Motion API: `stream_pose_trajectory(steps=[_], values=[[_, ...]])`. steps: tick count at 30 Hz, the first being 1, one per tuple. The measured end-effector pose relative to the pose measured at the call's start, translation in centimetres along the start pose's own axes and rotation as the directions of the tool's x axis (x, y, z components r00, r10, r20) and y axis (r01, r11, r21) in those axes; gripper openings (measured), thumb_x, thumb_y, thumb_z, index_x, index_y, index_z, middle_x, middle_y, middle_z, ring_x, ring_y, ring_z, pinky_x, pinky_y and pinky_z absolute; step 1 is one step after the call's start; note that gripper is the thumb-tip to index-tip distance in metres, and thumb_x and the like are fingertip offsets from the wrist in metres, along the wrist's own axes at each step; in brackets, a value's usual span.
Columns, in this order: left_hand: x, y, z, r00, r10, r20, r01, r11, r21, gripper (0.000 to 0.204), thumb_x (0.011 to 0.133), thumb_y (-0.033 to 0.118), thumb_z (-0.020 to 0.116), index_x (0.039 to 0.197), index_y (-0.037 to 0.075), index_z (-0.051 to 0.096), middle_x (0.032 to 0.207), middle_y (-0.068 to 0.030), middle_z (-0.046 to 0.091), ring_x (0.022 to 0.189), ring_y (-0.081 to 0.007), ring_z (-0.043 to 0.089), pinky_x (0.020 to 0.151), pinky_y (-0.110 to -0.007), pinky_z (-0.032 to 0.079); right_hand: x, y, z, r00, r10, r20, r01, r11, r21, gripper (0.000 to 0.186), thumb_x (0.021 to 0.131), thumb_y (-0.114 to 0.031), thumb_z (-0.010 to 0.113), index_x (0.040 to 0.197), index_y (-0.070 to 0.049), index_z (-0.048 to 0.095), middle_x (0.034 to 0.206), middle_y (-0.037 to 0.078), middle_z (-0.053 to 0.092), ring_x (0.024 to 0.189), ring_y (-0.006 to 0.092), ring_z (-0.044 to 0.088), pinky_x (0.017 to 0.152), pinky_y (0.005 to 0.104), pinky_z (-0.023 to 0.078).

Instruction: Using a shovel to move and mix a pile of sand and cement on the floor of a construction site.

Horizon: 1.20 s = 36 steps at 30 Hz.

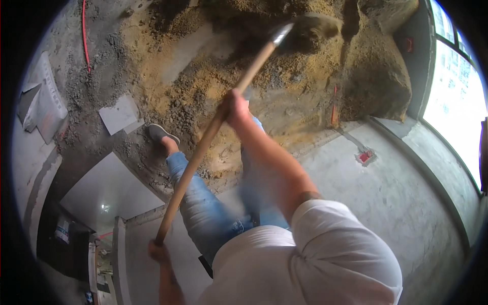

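Observation:
A long-handled shovel [201, 147] slants across the view, its wooden shaft running from lower left to upper right. My right hand [237, 108] is closed around the shaft above its middle, with the arm stretched forward. Near the butt end, my left hand [159, 251] grips the shaft low beside my hip. The metal socket [282, 34] leads into the blade, which is blurred and mixed in with the soil, so its shape is unclear. Yellow-brown sandy soil [284, 68] lies heaped around the blade.
A shoe [163, 133] of mine stands on loose rubble. Pale tile pieces [121, 115] and a large glossy panel [112, 190] lie to the left, with a white sack [48, 104] beyond. A red pipe [334, 105] sticks up by the soil. A bright window [455, 107] fills the right.

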<state>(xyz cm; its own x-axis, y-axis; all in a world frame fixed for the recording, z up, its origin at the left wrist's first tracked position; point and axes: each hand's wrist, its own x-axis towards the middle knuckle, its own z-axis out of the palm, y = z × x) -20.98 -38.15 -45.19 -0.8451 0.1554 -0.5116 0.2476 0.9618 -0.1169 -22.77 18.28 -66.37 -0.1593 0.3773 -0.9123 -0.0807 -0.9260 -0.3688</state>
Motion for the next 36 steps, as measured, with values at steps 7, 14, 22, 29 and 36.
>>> stream_pose_trajectory(steps=[7,14,22,29,36], values=[[6.7,6.9,4.4,0.998,-0.070,0.007,0.070,0.996,-0.062,0.011,0.064,0.011,0.064,0.063,0.005,0.054,0.067,-0.0152,0.056,0.065,-0.0363,0.056,0.058,-0.046,0.043,-6.3,-8.5,-1.6,0.994,-0.107,0.038,0.103,0.990,0.092,0.017,0.083,-0.027,0.056,0.075,-0.015,0.047,0.064,0.001,0.047,0.059,0.0189,0.049,0.057,0.0345,0.045],[9.3,0.9,5.0,0.613,0.302,0.730,-0.116,0.949,-0.294,0.018,0.068,0.016,0.066,0.078,0.000,0.063,0.066,-0.0133,0.061,0.059,-0.0260,0.058,0.057,-0.034,0.048,-2.2,-10.4,-1.1,0.978,-0.201,0.045,0.200,0.979,0.035,0.015,0.085,-0.025,0.056,0.077,-0.014,0.049,0.062,0.004,0.047,0.056,0.0203,0.050,0.054,0.0349,0.045],[1.7,-5.3,-4.0,0.877,0.081,0.474,-0.054,0.996,-0.070,0.009,0.070,0.008,0.060,0.072,0.001,0.055,0.069,-0.0203,0.058,0.071,-0.0390,0.059,0.062,-0.043,0.046,1.2,4.4,-4.4,0.992,0.080,-0.100,-0.090,0.990,-0.104,0.018,0.078,-0.020,0.060,0.076,-0.005,0.051,0.062,0.010,0.051,0.051,0.0255,0.052,0.049,0.0396,0.047],[-4.1,-5.2,-14.5,0.871,-0.240,0.429,0.142,0.959,0.247,0.010,0.071,0.009,0.059,0.080,0.004,0.059,0.079,-0.0173,0.062,0.079,-0.0371,0.061,0.068,-0.044,0.048,-2.4,13.1,-8.9,0.926,0.206,-0.316,-0.259,0.956,-0.137,0.016,0.079,-0.018,0.060,0.082,-0.005,0.051,0.063,0.007,0.050,0.055,0.0224,0.053,0.050,0.0372,0.045],[-5.0,6.8,-10.8,0.882,-0.156,0.445,0.131,0.988,0.086,0.023,0.076,0.025,0.064,0.078,0.003,0.059,0.080,-0.0188,0.062,0.080,-0.0382,0.060,0.064,-0.046,0.046,-0.4,-4.0,-16.2,0.958,-0.058,-0.281,-0.011,0.971,-0.237,0.025,0.074,-0.024,0.065,0.082,-0.002,0.057,0.075,0.011,0.059,0.065,0.0262,0.059,0.057,0.0393,0.049]])
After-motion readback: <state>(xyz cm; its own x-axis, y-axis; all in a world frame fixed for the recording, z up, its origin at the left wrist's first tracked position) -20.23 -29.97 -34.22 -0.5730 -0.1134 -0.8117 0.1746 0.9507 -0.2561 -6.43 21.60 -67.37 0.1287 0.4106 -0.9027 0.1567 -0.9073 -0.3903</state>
